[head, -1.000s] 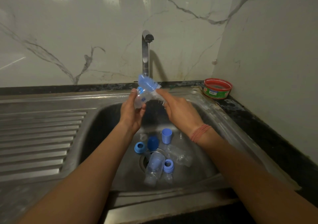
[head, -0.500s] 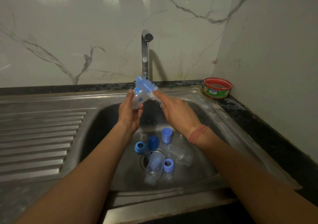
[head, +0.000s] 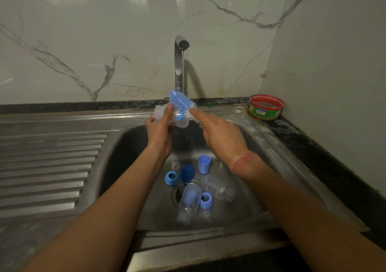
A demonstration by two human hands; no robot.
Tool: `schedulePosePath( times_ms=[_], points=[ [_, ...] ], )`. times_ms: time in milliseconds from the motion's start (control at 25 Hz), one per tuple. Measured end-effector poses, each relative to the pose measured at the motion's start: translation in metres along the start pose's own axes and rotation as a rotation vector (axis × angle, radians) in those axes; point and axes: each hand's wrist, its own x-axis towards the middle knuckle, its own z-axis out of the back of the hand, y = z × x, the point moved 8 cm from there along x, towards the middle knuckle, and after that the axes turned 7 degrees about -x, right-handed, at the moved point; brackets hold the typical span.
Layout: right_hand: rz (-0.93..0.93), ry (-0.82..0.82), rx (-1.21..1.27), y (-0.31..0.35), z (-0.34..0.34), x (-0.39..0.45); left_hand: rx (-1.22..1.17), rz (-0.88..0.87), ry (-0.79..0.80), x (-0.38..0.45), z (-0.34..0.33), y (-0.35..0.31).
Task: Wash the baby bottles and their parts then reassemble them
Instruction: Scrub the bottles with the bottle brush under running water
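Over a steel sink (head: pixel 261 125), the left hand (head: pixel 159 130) grips a light, slippery bottle (head: pixel 177 118) mid-body while the right hand (head: pixel 221 133) clasps the brush (head: pixel 180 102).

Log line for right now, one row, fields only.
left hand: holds bottle | right hand: holds brush on bottle | tap: thin stream | sink: bottles, rings, cap unwashed
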Motion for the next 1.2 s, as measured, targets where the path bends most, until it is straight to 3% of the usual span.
schedulePosePath(
  times_ms=[80,280,560,680,800,880,1040,1200],
  points=[
    [0.046,0.021,0.024,0.012,-0.002,-0.003,-0.006,-0.014,-0.007,0.003,0.008,-0.004],
    [-0.069,0.036,0.010,-0.009,-0.003,0.001,0.125,0.086,0.210,-0.016,-0.030,0.021],
    [0.062,0.064,0.114,0.027,-0.001,-0.006,-0.057,0.062,0.052,0.001,-0.001,0.008],
    [0.002,0.050,0.123,0.009,-0.001,-0.003,0.059,0.113,0.228,-0.012,-0.028,0.021],
    [-0.100,0.043,0.100,-0.015,0.000,-0.001,0.010,0.259,0.367,-0.029,-0.052,0.039],
    [-0.081,0.051,0.112,-0.008,-0.001,-0.002,-0.091,0.285,0.324,-0.023,-0.046,0.037],
    [0.065,0.051,0.135,0.030,0.000,-0.008,-0.176,0.161,0.145,0.002,-0.010,0.018],
    [0.012,0.021,0.122,0.016,0.004,-0.003,-0.132,0.160,0.215,-0.003,-0.020,0.019]
  ],
)
